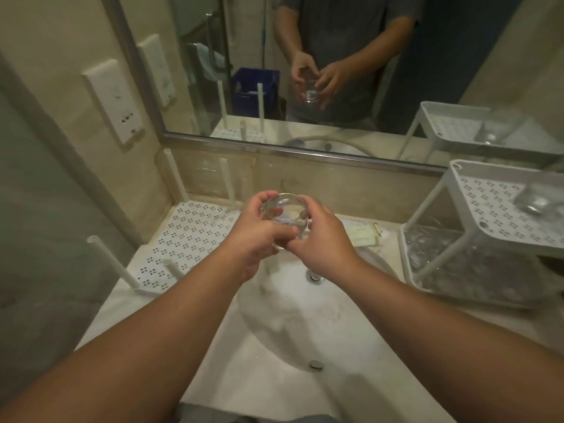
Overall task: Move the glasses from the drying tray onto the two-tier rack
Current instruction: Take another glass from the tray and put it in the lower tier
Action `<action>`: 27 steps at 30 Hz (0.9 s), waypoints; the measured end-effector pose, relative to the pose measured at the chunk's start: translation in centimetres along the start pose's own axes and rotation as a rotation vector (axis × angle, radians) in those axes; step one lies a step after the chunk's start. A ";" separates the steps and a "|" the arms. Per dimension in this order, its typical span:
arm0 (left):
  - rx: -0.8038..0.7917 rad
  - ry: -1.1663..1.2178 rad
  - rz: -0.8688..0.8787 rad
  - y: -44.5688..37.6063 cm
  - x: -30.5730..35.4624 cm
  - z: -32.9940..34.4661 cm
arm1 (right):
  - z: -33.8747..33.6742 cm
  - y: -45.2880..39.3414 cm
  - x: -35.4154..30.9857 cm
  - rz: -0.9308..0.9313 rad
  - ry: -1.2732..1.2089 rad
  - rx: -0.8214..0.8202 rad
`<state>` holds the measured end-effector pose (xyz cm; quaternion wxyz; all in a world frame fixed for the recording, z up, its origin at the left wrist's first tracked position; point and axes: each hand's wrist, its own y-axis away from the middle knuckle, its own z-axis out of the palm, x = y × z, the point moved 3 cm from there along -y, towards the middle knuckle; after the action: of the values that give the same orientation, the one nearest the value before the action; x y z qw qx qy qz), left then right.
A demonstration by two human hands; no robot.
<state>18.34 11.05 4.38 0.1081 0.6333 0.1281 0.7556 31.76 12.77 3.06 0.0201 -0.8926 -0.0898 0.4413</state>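
A clear drinking glass (285,210) is held upright over the sink, between both hands. My left hand (254,236) grips its left side and my right hand (323,236) grips its right side, fingers curled round it. The white perforated drying tray (186,239) with upright pegs lies on the counter at the left; I see no glasses on it. At the right stands the white two-tier rack (488,206). One glass (537,203) sits on its upper shelf and several glasses (451,257) fill its lower shelf.
A white oval sink (305,319) with its drain lies under the hands. A mirror (305,71) spans the back wall and shows the person with the glass. Wall sockets (117,102) are at the left. Small packets (363,235) lie behind the sink.
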 end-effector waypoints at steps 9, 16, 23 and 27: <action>-0.173 -0.059 -0.166 -1.3 -5.5 10.5 | -6.7 5.3 9.2 0.239 -0.014 0.051; -0.277 -0.125 -0.267 -1.0 -9.0 17.6 | -11.4 9.5 14.4 0.318 -0.053 0.103; -0.353 -0.179 -0.272 0.2 -11.9 25.4 | -16.7 12.8 19.7 0.366 0.012 0.159; -0.414 -0.138 -0.256 0.7 -13.7 29.8 | -19.5 14.1 23.0 0.438 0.045 0.196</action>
<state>50.08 7.59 -3.21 0.3388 0.6264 0.0424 0.7008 62.89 3.87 -4.71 0.0124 -0.8942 0.1493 0.4218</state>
